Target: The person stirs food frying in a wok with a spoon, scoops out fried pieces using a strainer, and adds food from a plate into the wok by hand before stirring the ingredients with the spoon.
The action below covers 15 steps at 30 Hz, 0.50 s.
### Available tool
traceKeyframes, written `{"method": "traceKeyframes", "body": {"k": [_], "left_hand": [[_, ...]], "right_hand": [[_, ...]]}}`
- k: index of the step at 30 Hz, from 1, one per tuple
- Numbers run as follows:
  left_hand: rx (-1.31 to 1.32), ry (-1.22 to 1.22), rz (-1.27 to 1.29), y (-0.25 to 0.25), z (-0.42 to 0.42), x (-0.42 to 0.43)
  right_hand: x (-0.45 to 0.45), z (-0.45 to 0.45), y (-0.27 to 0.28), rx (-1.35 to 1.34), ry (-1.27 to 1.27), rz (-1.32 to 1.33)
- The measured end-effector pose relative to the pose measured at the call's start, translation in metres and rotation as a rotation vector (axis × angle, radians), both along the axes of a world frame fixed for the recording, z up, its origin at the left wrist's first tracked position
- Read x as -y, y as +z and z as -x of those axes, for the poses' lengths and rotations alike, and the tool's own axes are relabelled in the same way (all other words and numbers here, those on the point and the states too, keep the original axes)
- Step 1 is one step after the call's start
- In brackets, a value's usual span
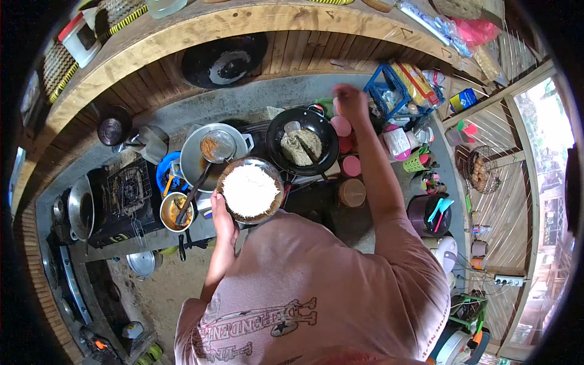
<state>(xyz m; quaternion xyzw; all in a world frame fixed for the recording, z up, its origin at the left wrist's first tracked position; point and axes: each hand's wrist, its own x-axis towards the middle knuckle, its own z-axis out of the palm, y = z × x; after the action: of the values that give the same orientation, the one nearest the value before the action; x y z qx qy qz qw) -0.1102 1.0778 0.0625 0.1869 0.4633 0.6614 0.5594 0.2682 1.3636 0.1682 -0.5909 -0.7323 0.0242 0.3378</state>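
Note:
My left hand [225, 222] grips the side of a round brownish bowl [279, 178], held in front of my chest. White, grainy food that looks like rice [250, 191] fills the bowl. My right arm stretches to the back of the counter, where my right hand [351, 102] is over several pink-lidded containers [341, 126], left of a blue basket [389, 91]. Its fingers are blurred, so their grip is unclear. Between the hands sits a black wok [275, 135] with pale food and a spatula [307, 153] in it.
Left of the wok stands a large metal pot [194, 139] with a strainer ladle [210, 149] of brown bits across it. A small saucepan [164, 213] holds yellowish food. A brown-lidded jar [352, 193] is near my right forearm. A wooden shelf [255, 18] arches above.

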Motion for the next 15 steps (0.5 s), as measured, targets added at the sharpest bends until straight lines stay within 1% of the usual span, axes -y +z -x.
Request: {"method": "traceKeyframes", "body": {"k": [2,3,4,6,7,9,10,11,12,14,15], "left_hand": [[-0.007,-0.004,-0.007,0.000,-0.002,-0.002],[0.004,0.005,-0.015,0.001,-0.004,-0.002],[0.016,0.015,-0.025,0.002,-0.006,-0.003],[0.026,0.020,-0.021,0.003,-0.009,-0.005],[0.037,0.022,-0.013,0.002,-0.010,-0.005],[0.036,0.017,-0.013,-0.001,-0.012,-0.004],[0.033,0.018,-0.022,-0.001,-0.011,-0.007],[0.030,0.019,-0.028,0.001,-0.010,-0.010],[0.031,0.023,-0.031,0.003,-0.010,-0.011],[0.031,0.024,-0.014,0.004,-0.010,-0.007],[0.023,0.009,-0.025,0.004,-0.009,-0.007]], "right_hand": [[0.010,0.005,0.037,-0.254,0.096,-0.174],[0.020,0.012,0.050,-0.186,0.031,-0.243],[0.025,0.018,0.044,-0.188,0.034,-0.246],[0.028,0.024,0.009,-0.269,-0.002,-0.327],[-0.006,-0.003,-0.077,0.000,0.055,-0.312],[0.039,0.020,-0.061,0.248,0.060,0.475],[0.043,0.016,-0.074,0.245,0.058,0.473],[0.041,0.012,-0.092,0.127,0.079,0.246],[0.039,0.011,-0.094,0.011,0.104,0.022],[0.035,0.004,-0.099,-0.039,0.081,0.052],[0.039,0.003,-0.094,-0.146,0.049,0.032]]}}
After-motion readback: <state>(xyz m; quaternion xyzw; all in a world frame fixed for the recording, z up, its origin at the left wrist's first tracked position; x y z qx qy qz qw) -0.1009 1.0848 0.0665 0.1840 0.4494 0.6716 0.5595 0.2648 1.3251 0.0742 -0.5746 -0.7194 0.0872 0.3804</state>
